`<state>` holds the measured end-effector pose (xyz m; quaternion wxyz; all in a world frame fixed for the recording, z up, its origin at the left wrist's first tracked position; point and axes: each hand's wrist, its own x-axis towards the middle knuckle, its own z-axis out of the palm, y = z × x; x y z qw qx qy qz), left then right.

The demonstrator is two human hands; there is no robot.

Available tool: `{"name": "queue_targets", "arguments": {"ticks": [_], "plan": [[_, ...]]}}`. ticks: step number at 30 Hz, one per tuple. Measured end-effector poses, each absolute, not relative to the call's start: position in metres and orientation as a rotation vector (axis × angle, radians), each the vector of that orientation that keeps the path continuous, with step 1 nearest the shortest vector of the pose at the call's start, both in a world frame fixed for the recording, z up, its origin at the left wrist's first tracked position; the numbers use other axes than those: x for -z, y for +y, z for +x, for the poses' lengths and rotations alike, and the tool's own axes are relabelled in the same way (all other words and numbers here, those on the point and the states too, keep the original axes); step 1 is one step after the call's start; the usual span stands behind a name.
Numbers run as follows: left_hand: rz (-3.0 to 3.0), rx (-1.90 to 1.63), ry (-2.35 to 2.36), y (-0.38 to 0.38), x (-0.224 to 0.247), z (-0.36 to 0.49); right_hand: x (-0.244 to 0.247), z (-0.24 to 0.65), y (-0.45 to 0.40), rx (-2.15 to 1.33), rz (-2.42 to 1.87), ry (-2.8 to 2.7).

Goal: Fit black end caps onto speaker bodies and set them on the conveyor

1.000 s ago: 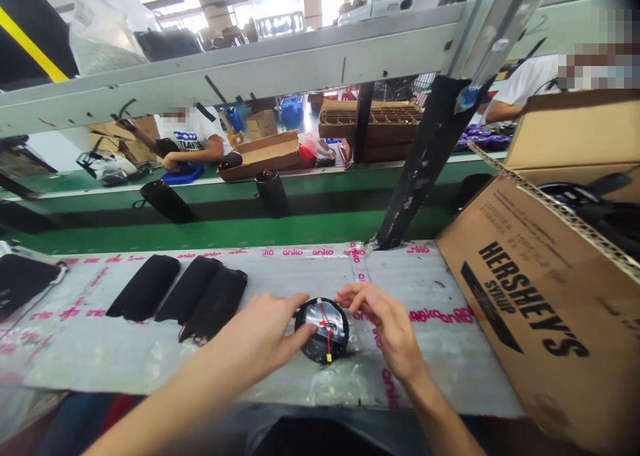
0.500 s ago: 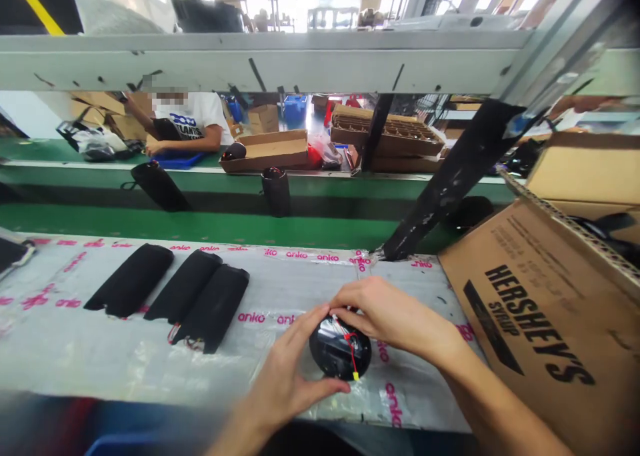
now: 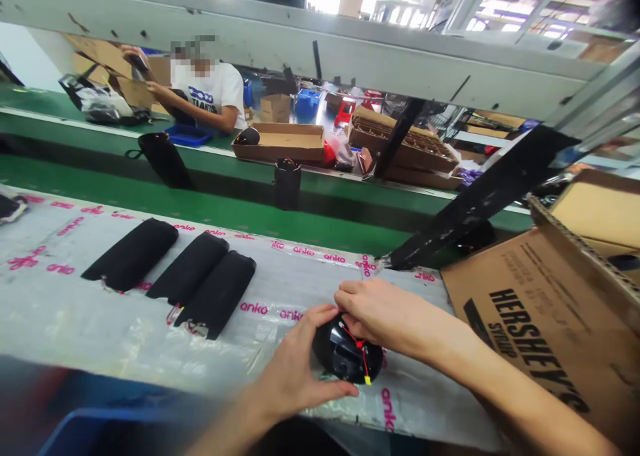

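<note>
Green conveyor [image 3: 150, 169] runs across the back; a co-worker [image 3: 210, 96] sits beyond it by a blue tray [image 3: 187, 135]. A cardboard box [image 3: 280, 143] and a black cylinder [image 3: 288, 184] stand on the belt. Near side: bench [image 3: 75, 336] covered in pink-printed "anko" plastic, with a Hershey's carton [image 3: 540, 329] at its right end. Three black sleeves lie on the bench left of the work: one apart [image 3: 130, 255], two side by side [image 3: 216, 293].

Black disc [image 3: 347, 356] sits on the plastic at front centre, clear of the sleeves, with a glossy film over it. Change: both hands have closed in on it from the spread, fingertips-only pose a second ago, so it is now held from two sides. Left hand [image 3: 295, 369] cups the lower left edge, right hand [image 3: 395, 316] has its fingers over the top edge. Both are gripping it, and part of it is hidden. Red wire [image 3: 361, 349] crosses the face, yellow tip [image 3: 367, 380] hanging at the lower edge.
</note>
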<state>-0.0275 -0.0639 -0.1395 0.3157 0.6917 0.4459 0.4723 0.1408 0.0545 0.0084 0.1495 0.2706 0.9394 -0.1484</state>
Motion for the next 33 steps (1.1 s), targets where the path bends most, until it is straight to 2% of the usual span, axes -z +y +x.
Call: {"name": "queue_targets", "arguments": {"ticks": [15, 25, 33], "plan": [[1.657, -1.226, 1.297, -0.070, 0.151, -0.024, -0.033, 0.126, 0.058, 0.280, 0.673, 2.642], [1.516, -1.200, 1.335, -0.070, 0.155, -0.022, -0.029, 0.115, 0.044, 0.096, 0.483, 2.654], [1.495, -1.235, 1.294, -0.068, 0.150, -0.023, -0.026, 0.108, 0.047, 0.096, 0.472, 2.672]]}}
